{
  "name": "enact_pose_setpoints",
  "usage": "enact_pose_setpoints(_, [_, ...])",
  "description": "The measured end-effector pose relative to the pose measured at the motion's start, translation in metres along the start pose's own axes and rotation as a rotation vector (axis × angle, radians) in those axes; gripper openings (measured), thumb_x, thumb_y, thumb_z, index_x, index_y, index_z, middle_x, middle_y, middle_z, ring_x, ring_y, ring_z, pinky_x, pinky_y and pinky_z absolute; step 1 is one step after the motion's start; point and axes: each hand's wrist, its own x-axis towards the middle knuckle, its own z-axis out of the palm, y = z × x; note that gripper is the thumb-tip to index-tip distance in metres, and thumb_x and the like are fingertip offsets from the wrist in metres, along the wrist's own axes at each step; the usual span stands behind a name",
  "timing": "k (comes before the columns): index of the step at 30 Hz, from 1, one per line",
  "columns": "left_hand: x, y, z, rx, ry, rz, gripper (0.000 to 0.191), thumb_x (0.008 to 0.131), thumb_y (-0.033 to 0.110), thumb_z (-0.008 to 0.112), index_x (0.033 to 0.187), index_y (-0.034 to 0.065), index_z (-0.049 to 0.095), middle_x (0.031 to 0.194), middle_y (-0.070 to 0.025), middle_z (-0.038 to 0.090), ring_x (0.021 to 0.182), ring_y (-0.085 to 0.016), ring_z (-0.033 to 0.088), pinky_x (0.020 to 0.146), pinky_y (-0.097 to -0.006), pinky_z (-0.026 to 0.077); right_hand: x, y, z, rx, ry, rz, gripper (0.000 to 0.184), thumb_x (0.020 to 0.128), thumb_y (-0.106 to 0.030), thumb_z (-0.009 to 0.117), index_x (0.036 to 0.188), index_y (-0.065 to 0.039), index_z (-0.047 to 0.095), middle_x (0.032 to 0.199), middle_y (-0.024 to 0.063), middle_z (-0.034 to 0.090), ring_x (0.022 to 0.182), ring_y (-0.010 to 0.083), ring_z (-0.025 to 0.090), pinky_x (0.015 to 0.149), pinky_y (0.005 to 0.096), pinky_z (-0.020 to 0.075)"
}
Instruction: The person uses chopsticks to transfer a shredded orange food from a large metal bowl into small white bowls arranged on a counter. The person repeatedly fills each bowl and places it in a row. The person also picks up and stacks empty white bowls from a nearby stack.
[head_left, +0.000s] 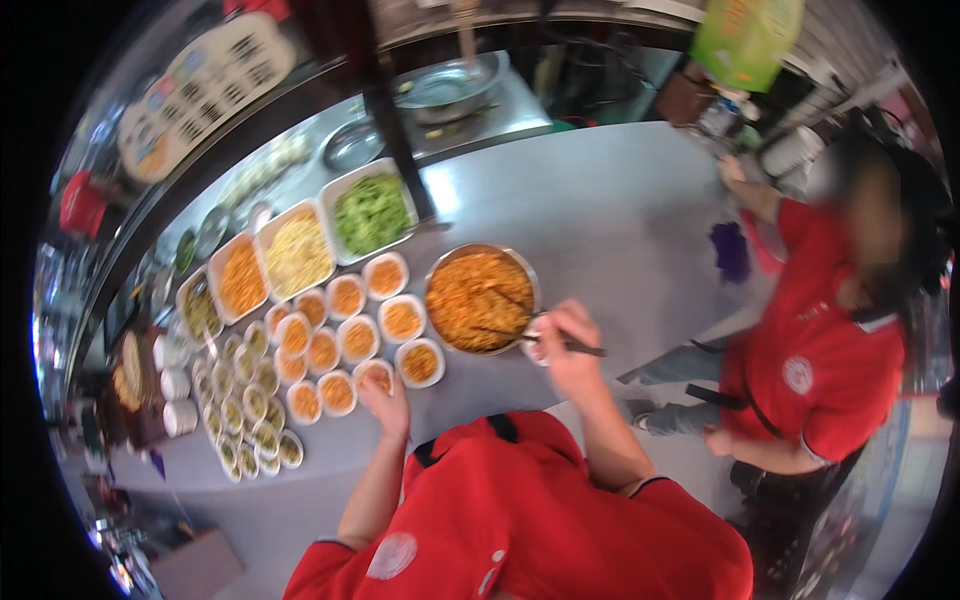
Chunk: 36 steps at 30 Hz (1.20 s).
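Note:
My right hand (568, 341) grips dark chopsticks (589, 349) whose tips reach into a round metal bowl (480, 296) of orange shredded food. Behind that hand, a white cup (534, 346) is partly hidden beside the bowl. My left hand (386, 401) has its fingers on a small white cup (373, 375) of the orange food, in the front row. Nearby stand several similar filled cups, among them one (420, 363) close to the bowl. Whether my left fingers grip the cup or only rest on it is not clear.
White trays hold green shreds (371, 214), pale yellow shreds (298, 251), orange shreds (241, 277) and dark green pieces (201, 311). Left are several small cups with green contents (255, 401) and stacked white cups (180, 418). A co-worker in red (817, 360) stands right, near a purple cloth (730, 253).

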Motion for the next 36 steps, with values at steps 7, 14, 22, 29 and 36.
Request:
enact_pose_setpoints(7, [-0.041, 0.096, 0.07, -0.211, -1.303, -0.015, 0.044, 0.086, 0.027, 0.057, 0.121, 0.0027, 0.047, 0.106, -0.0124, 0.057, 0.093, -0.019, 0.055, 0.083, -0.0334, 0.044, -0.002, 0.022, 0.026, -0.257, -0.039, -0.297, 0.015, 0.081, -0.009, 0.065, 0.073, 0.0, 0.056, 0.078, 0.0089, 0.047, 0.061, 0.0208, 0.053, 0.051, 0.0319, 0.0419])
enact_pose_setpoints(14, [-0.044, 0.164, 0.113, -0.813, -1.063, -0.013, 0.042, 0.085, 0.017, 0.055, 0.118, -0.0061, 0.043, 0.102, -0.0162, 0.059, 0.083, -0.023, 0.062, 0.071, -0.0353, 0.052, -0.006, 0.031, 0.015, -0.578, -0.439, -0.731, 0.032, 0.071, -0.033, 0.067, 0.062, -0.007, 0.05, 0.077, 0.0053, 0.047, 0.066, 0.0209, 0.055, 0.053, 0.0337, 0.0456])
enact_pose_setpoints(22, [-0.059, 0.151, 0.127, -0.725, -0.984, -0.312, 0.042, 0.084, 0.014, 0.054, 0.118, -0.0067, 0.041, 0.102, -0.017, 0.059, 0.081, -0.023, 0.063, 0.068, -0.035, 0.053, -0.016, 0.064, 0.003, -0.591, -0.5, -0.973, 0.029, 0.07, -0.028, 0.071, 0.088, -0.008, 0.059, 0.071, 0.0033, 0.044, 0.062, 0.017, 0.053, 0.048, 0.0294, 0.0431])
enact_pose_setpoints(29, [-0.068, 0.151, 0.142, -0.725, -0.89, -0.397, 0.042, 0.084, 0.012, 0.053, 0.119, -0.0072, 0.04, 0.103, -0.0176, 0.058, 0.078, -0.023, 0.063, 0.065, -0.0348, 0.054, -0.007, 0.064, 0.012, -0.528, -0.471, -0.902, 0.033, 0.067, -0.017, 0.077, 0.094, -0.007, 0.062, 0.065, 0.0043, 0.04, 0.052, 0.0179, 0.048, 0.045, 0.0289, 0.0403])
enact_pose_setpoints(36, [-0.053, 0.161, 0.07, -0.669, -1.085, -0.455, 0.039, 0.083, 0.007, 0.05, 0.119, -0.004, 0.037, 0.101, -0.0151, 0.056, 0.068, -0.02, 0.062, 0.058, -0.0308, 0.055, 0.017, 0.083, 0.018, -0.094, -0.053, -0.291, 0.008, 0.08, -0.006, 0.065, 0.086, -0.001, 0.066, 0.066, 0.0065, 0.052, 0.053, 0.0138, 0.053, 0.045, 0.0255, 0.0412])
